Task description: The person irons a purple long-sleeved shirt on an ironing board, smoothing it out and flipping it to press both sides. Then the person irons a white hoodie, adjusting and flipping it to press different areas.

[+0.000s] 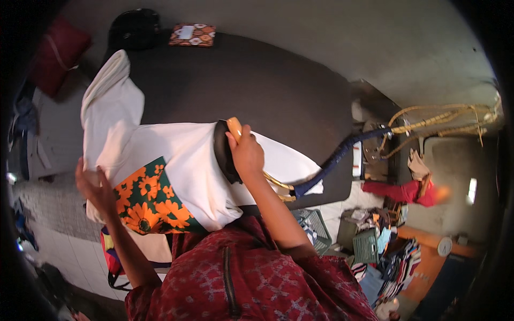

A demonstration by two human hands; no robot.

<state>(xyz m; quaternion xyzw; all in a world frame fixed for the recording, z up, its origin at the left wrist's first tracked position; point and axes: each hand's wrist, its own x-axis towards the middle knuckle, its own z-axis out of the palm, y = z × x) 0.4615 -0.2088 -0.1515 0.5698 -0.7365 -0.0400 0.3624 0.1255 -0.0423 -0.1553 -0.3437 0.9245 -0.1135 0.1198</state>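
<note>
A white hooded garment (180, 140) is spread over a dark padded ironing table (249, 80), its hood lying at the far left. On its near side sits a green panel printed with orange flowers (154, 200). My right hand (248, 154) grips the wooden handle of a steam iron (225, 150), which rests on the white cloth. Gold-coloured pipes and a dark blue wrapped hose (331, 162) run from the iron to the right. My left hand (96, 188) lies at the garment's left edge, fingers apart and touching the cloth; whether it pinches any fabric is unclear.
A black bag (134, 30) and a patterned folded item (192, 35) lie along the far edge. Yellowish hoses (441, 116) hang at the right. Beyond stand a green basket (365, 246), piles of clothes (401, 265) and a person in red (401, 192) holding cloth.
</note>
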